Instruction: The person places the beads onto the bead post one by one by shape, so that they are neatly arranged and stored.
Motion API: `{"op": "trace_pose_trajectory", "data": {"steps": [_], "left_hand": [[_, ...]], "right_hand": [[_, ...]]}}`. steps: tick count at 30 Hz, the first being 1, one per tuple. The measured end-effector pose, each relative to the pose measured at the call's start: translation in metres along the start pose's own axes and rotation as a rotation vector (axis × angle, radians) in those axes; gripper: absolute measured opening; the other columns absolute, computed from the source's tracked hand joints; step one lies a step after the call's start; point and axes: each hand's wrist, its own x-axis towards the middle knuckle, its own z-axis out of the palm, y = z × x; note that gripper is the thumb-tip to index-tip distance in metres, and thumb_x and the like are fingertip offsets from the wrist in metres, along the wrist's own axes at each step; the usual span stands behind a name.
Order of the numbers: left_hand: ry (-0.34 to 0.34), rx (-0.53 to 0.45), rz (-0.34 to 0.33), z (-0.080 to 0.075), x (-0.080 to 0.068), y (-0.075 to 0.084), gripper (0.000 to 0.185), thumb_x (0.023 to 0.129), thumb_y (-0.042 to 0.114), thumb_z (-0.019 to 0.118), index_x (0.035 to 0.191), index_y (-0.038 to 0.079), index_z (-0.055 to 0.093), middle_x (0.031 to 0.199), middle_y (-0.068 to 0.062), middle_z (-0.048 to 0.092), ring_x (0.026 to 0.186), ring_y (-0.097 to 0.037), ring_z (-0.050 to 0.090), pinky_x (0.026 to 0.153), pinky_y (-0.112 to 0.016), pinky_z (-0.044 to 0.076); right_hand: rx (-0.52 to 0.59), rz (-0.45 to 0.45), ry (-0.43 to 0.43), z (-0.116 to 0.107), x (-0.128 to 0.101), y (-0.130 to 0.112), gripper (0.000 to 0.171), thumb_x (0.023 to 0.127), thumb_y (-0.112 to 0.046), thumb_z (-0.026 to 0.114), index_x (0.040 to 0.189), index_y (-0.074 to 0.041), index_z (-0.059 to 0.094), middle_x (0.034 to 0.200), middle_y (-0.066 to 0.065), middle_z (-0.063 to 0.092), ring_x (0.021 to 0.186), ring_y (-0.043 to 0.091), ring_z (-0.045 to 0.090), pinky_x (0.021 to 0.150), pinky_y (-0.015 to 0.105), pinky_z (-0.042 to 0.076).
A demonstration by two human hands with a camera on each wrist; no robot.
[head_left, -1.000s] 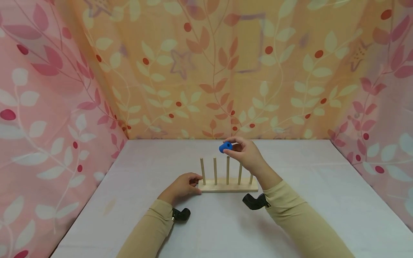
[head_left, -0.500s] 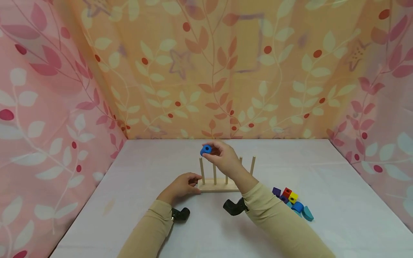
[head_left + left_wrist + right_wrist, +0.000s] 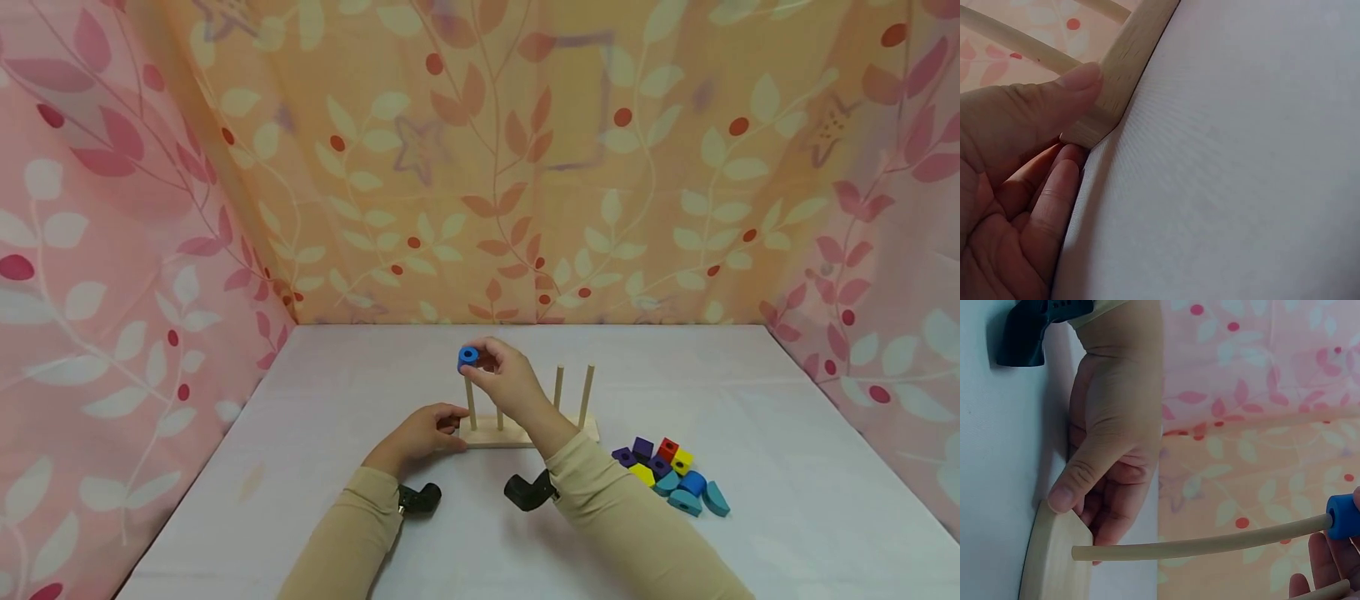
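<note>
A wooden peg rack [image 3: 577, 428] with several upright pegs stands mid-table. My right hand [image 3: 480, 364] pinches a blue ring [image 3: 468, 357] right at the tip of the leftmost peg [image 3: 471, 404]. The right wrist view shows the blue ring [image 3: 1342, 517] capping that peg's [image 3: 1204, 545] end. My left hand [image 3: 450, 421] grips the rack's left end. In the left wrist view its thumb [image 3: 1054, 103] presses on the base corner [image 3: 1124, 69], with fingers [image 3: 1054, 200] curled at the end. The rack's other pegs are bare; my right hand hides part of two of them.
A pile of several coloured blocks [image 3: 667, 477], purple, red, yellow and blue, lies on the white table [image 3: 787, 500] right of the rack. Patterned fabric walls [image 3: 480, 167] close in the back and both sides.
My right hand has carried the blue ring leftward from above the middle peg to the leftmost peg's tip. Its arm no longer covers the block pile. The left hand has stayed put.
</note>
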Motion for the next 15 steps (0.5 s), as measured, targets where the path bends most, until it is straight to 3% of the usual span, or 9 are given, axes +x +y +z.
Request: {"op": "trace_pose_trajectory", "data": {"steps": [6,15], "left_hand": [[0.003,-0.053,-0.039,0.001,0.0002,-0.0011,0.055,0.068,0.02,0.081,0.119,0.016,0.059,0.119,-0.002,0.056,0.111,-0.017,0.051,0.097,-0.035,0.039],[0.012,-0.012,-0.026,0.0002,0.0011,-0.0014,0.053,0.068,0.02,0.08,0.118,0.016,0.061,0.116,-0.002,0.057,0.108,-0.017,0.053,0.096,-0.036,0.04]], "right_hand": [[0.006,0.025,0.015,0.0011,0.0013,0.0003,0.025,0.082,-0.013,0.069,0.106,-0.008,0.062,0.09,0.006,0.064,0.082,0.017,0.061,0.073,0.03,0.051],[-0.006,0.075,0.01,0.0022,0.003,0.0019,0.023,0.077,-0.01,0.073,0.097,-0.008,0.062,0.089,0.004,0.065,0.081,0.015,0.062,0.073,0.029,0.051]]}}
